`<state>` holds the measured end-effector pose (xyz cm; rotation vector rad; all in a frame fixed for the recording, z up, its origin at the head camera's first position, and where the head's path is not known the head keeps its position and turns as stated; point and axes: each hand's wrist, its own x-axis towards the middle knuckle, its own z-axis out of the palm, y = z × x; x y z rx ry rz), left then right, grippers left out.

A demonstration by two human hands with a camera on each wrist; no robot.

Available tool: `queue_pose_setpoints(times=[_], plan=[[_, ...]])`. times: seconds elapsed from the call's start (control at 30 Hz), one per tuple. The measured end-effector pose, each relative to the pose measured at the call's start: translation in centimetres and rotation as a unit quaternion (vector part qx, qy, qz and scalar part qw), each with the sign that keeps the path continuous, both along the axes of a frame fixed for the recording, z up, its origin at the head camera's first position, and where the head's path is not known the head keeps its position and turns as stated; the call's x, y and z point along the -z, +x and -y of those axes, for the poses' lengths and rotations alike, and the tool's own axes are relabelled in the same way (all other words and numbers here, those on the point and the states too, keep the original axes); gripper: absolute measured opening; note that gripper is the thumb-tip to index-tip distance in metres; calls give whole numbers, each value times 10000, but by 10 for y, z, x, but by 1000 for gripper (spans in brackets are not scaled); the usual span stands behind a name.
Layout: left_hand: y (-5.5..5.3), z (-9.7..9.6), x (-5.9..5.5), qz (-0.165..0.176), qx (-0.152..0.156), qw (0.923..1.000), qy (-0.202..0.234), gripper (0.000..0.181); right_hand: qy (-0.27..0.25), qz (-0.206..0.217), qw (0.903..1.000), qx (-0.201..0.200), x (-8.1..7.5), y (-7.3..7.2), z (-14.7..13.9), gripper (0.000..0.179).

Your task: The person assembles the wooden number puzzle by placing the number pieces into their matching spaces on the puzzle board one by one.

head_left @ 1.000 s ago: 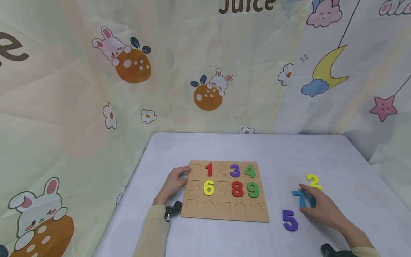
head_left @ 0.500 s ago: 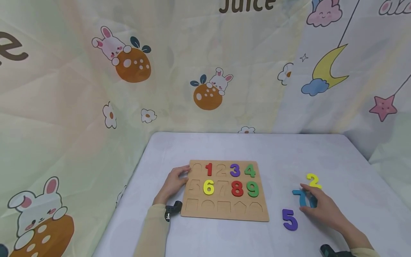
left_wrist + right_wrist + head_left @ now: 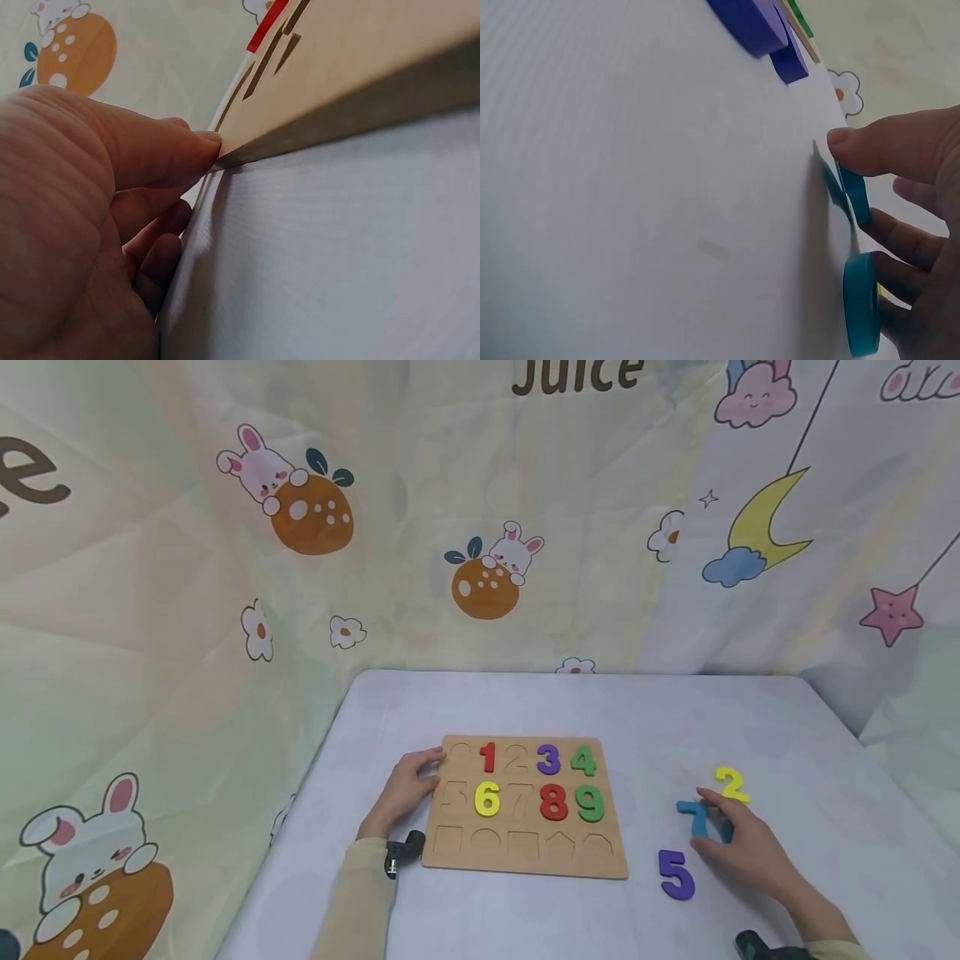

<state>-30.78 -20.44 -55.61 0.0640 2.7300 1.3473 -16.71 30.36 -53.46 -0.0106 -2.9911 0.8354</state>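
Toward the right edge of the surface (image 3: 645, 718), the right hand (image 3: 753, 847) pinches the blue 7 (image 3: 699, 820) between thumb and index finger. A second blue piece (image 3: 726, 832), partly hidden, is just beside the other fingers; whether the 7 touches the surface cannot be told. The yellow 2 (image 3: 735, 785) lies just beyond the index finger, toward the surface's far edge, and the purple 5 (image 3: 678, 870) lies near the thumb, toward the near edge. A gap of surface separates the 5 and 7 from the right edge of the board (image 3: 525, 866); a wider band runs between board and far edge. The left hand (image 3: 405, 789) grips the board's left edge near its far corner.
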Motion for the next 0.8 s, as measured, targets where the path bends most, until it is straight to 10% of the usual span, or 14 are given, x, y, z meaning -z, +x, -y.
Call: queue_pose_setpoints(times=[0.8], plan=[[1,-1,-1,-81,-13,10000,35,46,-638,-462,9961,-387,-12,-24,57,75]])
